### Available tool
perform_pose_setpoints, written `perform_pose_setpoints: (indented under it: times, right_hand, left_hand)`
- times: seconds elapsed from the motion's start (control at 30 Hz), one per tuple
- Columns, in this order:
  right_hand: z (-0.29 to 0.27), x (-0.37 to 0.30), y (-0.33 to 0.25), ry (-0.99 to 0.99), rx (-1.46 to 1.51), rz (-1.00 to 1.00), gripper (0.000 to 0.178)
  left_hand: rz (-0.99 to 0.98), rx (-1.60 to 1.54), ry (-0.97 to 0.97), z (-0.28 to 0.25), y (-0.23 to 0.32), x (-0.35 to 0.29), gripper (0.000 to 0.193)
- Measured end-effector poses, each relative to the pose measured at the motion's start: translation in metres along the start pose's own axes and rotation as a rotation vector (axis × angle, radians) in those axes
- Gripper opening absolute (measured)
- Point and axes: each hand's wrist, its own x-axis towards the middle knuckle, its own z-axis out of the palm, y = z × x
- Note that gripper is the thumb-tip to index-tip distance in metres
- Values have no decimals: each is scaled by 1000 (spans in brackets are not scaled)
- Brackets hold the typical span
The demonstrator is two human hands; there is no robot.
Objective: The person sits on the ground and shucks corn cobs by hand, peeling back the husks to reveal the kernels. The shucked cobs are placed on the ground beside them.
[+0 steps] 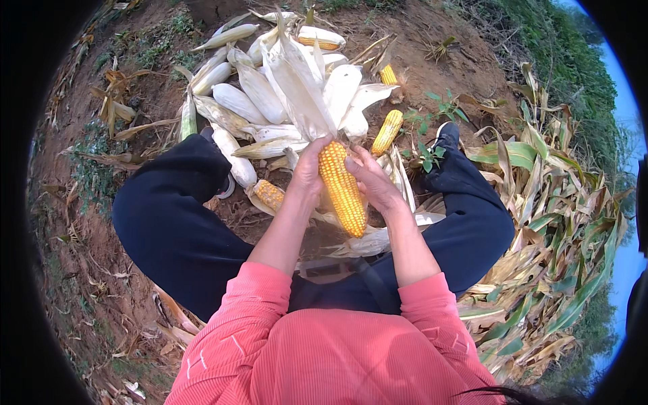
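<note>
Between my legs I hold a bare yellow ear of corn [343,192], its tip pointing toward me. Pale husk leaves [297,88] fold back from its far end. My left hand [310,167] is closed round the left side near the base. On the other side my right hand [373,181] grips it, the thumb lying on the kernels. The fingers beneath are partly hidden. Just beyond lies a pile of ears in whitish husks [239,101]. A husked yellow ear [387,132] rests right of my hands, and a partly bared ear [269,195] is at the left.
My bent legs in dark trousers [182,216] flank the work. Dry corn stalks and leaves [540,250] heap along the right side. Another yellow ear [388,75] lies beyond the pile's right edge. Small green plants [428,156] grow from the brown soil near my right shoe [446,137].
</note>
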Motion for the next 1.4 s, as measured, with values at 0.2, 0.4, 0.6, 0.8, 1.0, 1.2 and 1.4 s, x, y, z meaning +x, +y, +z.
perform_pose_setpoints:
  times: [0.2,0.4,0.6,0.8,1.0,1.2,1.4]
  right_hand:
    - [25,0,2,-208,-277,37,75]
    - [18,0,3,-258,-463,26,64]
    - [20,7,33,-133,-476,-136,63]
    - [53,-5,69,-131,658,243,39]
    - [25,21,82,224,498,204,31]
    - [-51,60,106,720,518,-66,47]
    - [-103,70,122,1098,164,-63,72]
  left_hand:
    - [-21,202,-126,-11,42,4,31]
    - [34,144,-59,-18,46,7,18]
    - [129,-128,87,-9,39,7,16]
    - [202,-624,95,-17,48,13,17]
    - [136,-156,249,-39,55,13,22]
    - [194,1610,434,-125,-19,21,41]
    - [-749,2157,-358,-140,-70,-43,44]
